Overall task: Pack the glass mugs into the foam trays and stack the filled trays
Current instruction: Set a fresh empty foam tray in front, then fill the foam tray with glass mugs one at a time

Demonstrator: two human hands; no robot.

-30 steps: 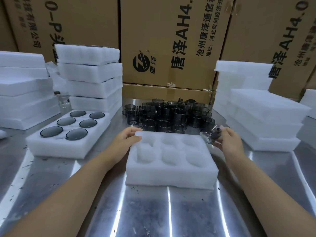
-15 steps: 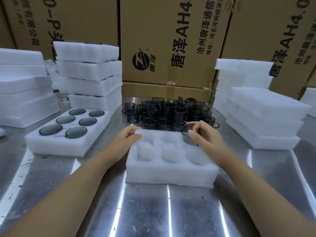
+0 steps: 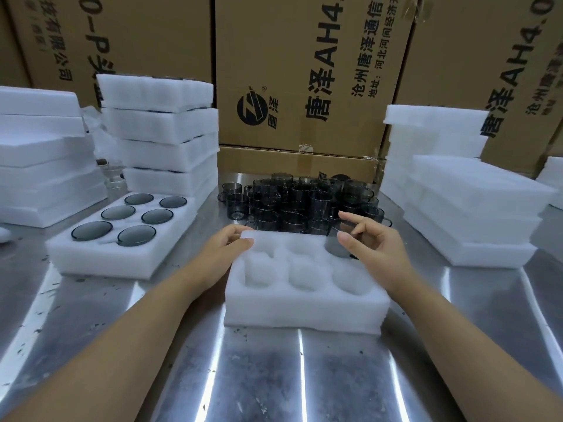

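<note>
A white foam tray (image 3: 304, 309) with six round pockets lies on the metal table in front of me. My left hand (image 3: 225, 251) grips its far left corner, thumb on top and fingers over the far edge. My right hand (image 3: 374, 245) hovers over the far right pocket and pinches a smoky grey glass mug (image 3: 335, 245) by its rim. The mug stands upright, partly sunk into that pocket. The other pockets hold nothing. Behind the tray is a cluster of several loose grey mugs (image 3: 301, 202).
A filled tray (image 3: 91, 257) with upside-down mugs lies at the left. Behind it stands a stack of foam trays (image 3: 161, 138). More foam stacks stand at the far left (image 3: 42, 153) and at the right (image 3: 469, 208). Cardboard boxes (image 3: 304, 71) wall off the back.
My right hand brought a mug from the tray's right side over to the far right pocket and lowered it in. My left hand stayed on the tray's corner.
</note>
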